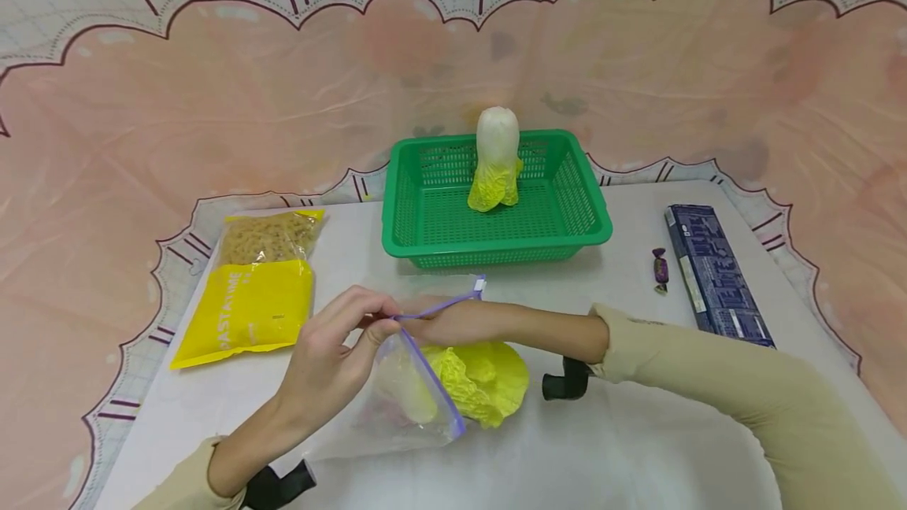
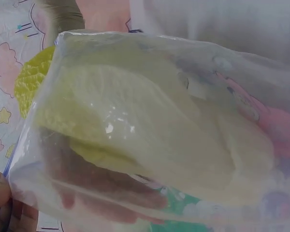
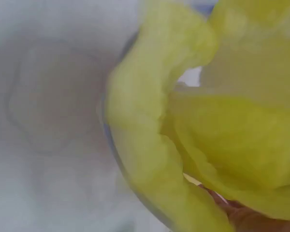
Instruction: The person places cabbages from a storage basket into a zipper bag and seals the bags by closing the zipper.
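My left hand [image 1: 333, 360] pinched the purple zip edge of the clear bag [image 1: 407, 400] between thumb and fingertips, lifting that edge above the table [image 1: 638, 447]. My right hand [image 1: 432, 323] reached across to the bag's mouth; its fingers were hidden behind the left hand and the bag edge, so I could not tell whether they were spread or closed. In the left wrist view, fingers [image 2: 106, 193] showed through the plastic beneath the cabbage, but I could not tell which hand they belonged to.

The napa cabbage [image 1: 468, 380] lay on the table in front of me. Its white stalk end sat inside the bag, and its yellow leafy end protruded from the opening toward the right. The right wrist view was filled by blurred yellow leaves [image 3: 217, 125].

A second napa cabbage [image 1: 496, 160] stood upright in the green basket [image 1: 425, 227] at the far middle of the table. A yellow pasta packet [image 1: 255, 290] lay flat to the left, well apart from the bag. A dark blue box [image 1: 716, 278] lay to the right, with a wrapped candy [image 1: 660, 269] just beside it.
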Tool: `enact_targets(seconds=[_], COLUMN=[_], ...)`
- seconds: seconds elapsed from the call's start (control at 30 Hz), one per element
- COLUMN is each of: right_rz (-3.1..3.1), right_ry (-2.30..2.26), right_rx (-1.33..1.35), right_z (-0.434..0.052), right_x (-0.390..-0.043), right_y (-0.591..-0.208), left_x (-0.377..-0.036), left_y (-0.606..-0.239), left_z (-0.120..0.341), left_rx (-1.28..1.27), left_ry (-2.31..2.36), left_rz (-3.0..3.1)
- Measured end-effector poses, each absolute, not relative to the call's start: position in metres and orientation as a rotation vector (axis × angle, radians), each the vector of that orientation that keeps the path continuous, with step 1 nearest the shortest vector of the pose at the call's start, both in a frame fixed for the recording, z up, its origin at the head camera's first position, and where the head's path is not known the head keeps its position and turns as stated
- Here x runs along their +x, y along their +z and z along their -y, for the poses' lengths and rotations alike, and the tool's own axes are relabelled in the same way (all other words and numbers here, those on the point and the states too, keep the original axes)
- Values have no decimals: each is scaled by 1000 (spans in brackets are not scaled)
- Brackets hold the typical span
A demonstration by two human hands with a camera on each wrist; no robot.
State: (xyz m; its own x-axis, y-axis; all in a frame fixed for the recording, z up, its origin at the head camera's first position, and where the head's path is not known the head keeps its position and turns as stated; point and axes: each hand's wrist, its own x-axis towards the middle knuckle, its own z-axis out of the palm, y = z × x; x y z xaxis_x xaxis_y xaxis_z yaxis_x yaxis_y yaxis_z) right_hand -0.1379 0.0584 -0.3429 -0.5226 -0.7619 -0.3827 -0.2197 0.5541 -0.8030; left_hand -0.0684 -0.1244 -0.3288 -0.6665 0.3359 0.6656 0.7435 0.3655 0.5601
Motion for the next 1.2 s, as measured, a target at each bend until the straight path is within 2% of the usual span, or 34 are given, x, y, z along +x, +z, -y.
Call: enact_targets(seconds=[0.13,0.23,0.4,0.57,0.7,0.9,1.2], right_rz=[-2101,-2124,-2263,-2504,-2635,-2569,-2511], right_ry=[-898,-1049,-1342,-1458,-1309,-1062,-1153], right_rx=[-891,-1023,-1064,-1016,-1045,-1305,-1425], right_z=[-84,-101,-135,-171,-193,-207,-204], right_x=[-126,-118,-109,-109,-110,-99,-95], right_y=[-333,-330,-334,-357,-389,-426,-433], left_x=[-68,-68,-70,-71,-70,-70,-67], left_y=[-328,-327,-327,-327,-326,-323,-322], left_z=[125,126,126,126,126,125,125], left_rx=[-906,-882,-873,-876,-854,-843,-820], left_ry=[-1236,-1236,-1229,-1229,-1239,-1239,-1249], left_rz=[2224,2252,2243,2228,2256,2271,2283])
